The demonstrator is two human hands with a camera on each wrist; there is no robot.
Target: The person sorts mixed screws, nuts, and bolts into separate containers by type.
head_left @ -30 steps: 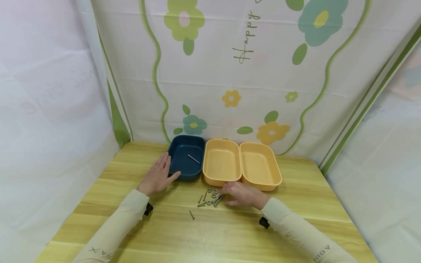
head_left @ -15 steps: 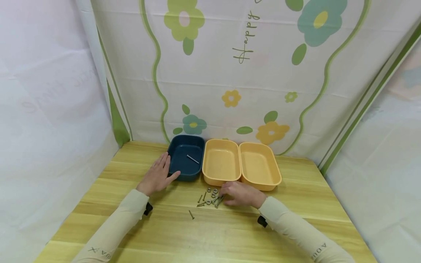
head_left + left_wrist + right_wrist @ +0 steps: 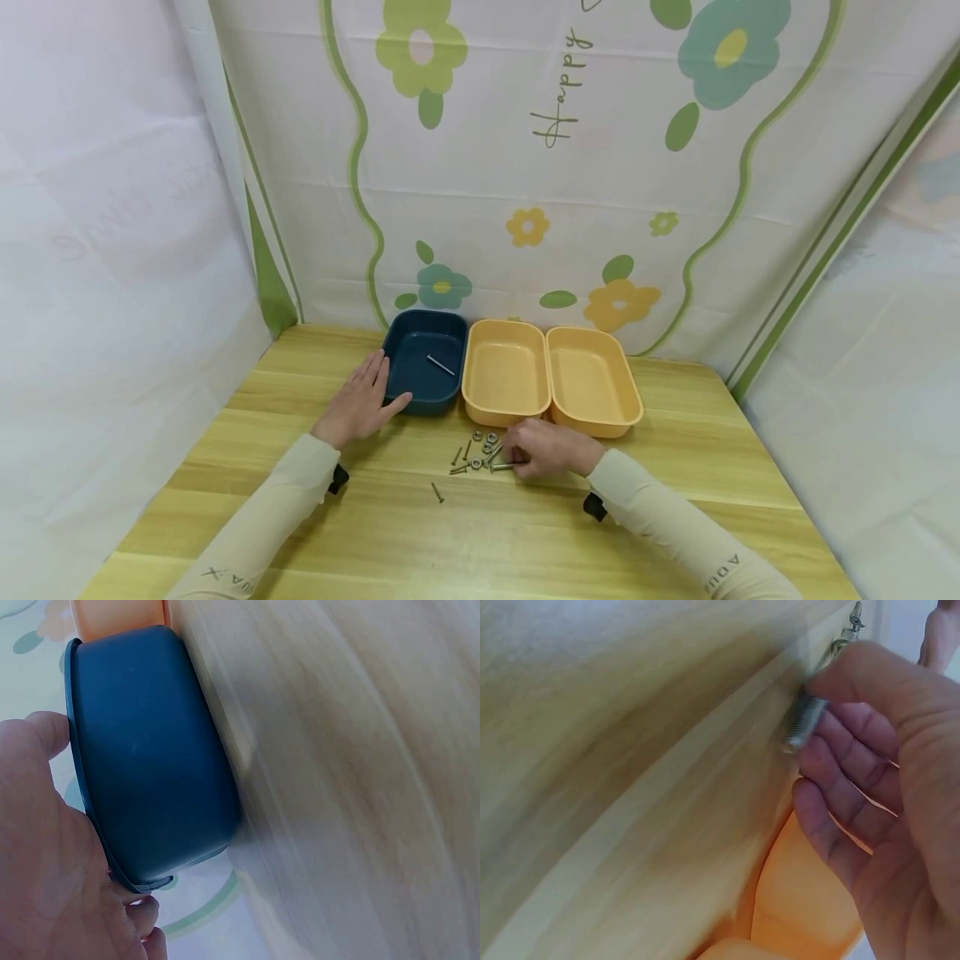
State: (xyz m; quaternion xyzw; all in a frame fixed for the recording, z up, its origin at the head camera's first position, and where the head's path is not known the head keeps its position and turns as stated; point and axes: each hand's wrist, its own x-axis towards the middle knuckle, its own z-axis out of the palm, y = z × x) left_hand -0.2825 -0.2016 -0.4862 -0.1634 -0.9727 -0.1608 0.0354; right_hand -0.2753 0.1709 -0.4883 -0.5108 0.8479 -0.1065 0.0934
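Note:
My left hand (image 3: pixel 356 408) rests on the near left corner of the dark blue bin (image 3: pixel 426 407), fingers fairly straight along its side and thumb at the front rim. In the left wrist view the thumb touches the rim of the blue bin (image 3: pixel 150 754). A silver bolt (image 3: pixel 441 365) lies inside that bin. My right hand (image 3: pixel 551 448) pinches a thick bolt (image 3: pixel 502 467) just in front of the yellow bins. The right wrist view shows the bolt's threaded end (image 3: pixel 807 720) sticking out between thumb and fingers, close to the tabletop.
Two yellow bins (image 3: pixel 507 417) (image 3: pixel 597 428) stand side by side, right of the blue one. Several nuts (image 3: pixel 492 437), small screws (image 3: pixel 459 469) and another thick bolt (image 3: pixel 492 453) lie left of my right hand. A single screw (image 3: pixel 437 492) lies nearer the front.
The bolt at my right hand has turned from slanting to nearly level, and the right fingers have curled in more closely. My left hand has stayed in place.

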